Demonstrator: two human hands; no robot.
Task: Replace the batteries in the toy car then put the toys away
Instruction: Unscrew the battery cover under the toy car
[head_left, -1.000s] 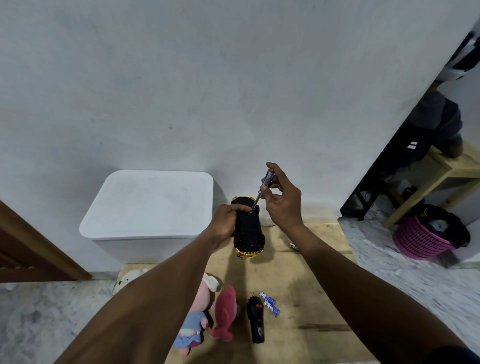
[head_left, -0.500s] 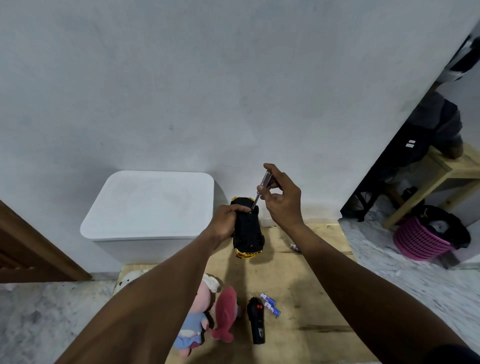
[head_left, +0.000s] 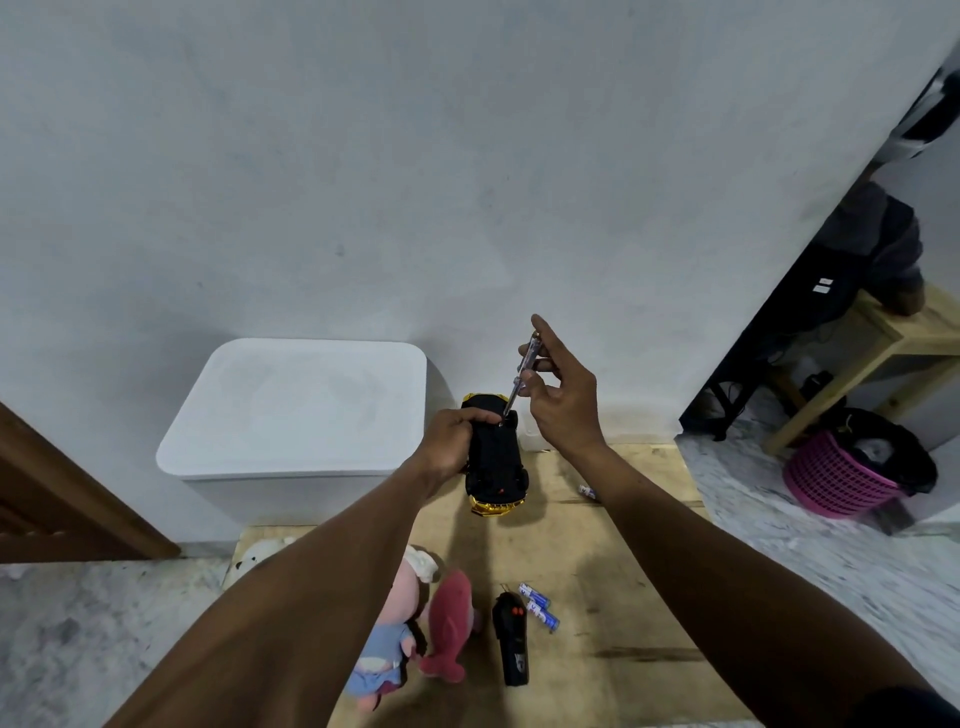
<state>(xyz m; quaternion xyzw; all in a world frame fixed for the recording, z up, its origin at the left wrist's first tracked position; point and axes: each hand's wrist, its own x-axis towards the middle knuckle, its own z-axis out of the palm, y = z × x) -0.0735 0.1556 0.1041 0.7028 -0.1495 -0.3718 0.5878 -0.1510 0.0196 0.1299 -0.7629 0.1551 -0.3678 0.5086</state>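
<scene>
The toy car (head_left: 493, 457) is black underneath, shiny gold at both ends. The screwdriver (head_left: 523, 370) has a clear handle and a silver shaft. The remote (head_left: 511, 644) is black with red-orange buttons, and the batteries (head_left: 540, 609) are blue and white. One plush (head_left: 392, 629) is pink in pale blue, the other plush fish (head_left: 449, 623) deep pink. The worktop (head_left: 623, 571) is tan wood, the storage box (head_left: 296, 405) white, the basket (head_left: 836, 483) magenta, the floor (head_left: 810, 561) marbled grey-white.

Single wide-angle cam on person's head, facing fwd and down, pale grey plaster wall (head_left: 467, 156) straight ahead, light wooden floor board (head_left: 639, 561) near, below.
</scene>
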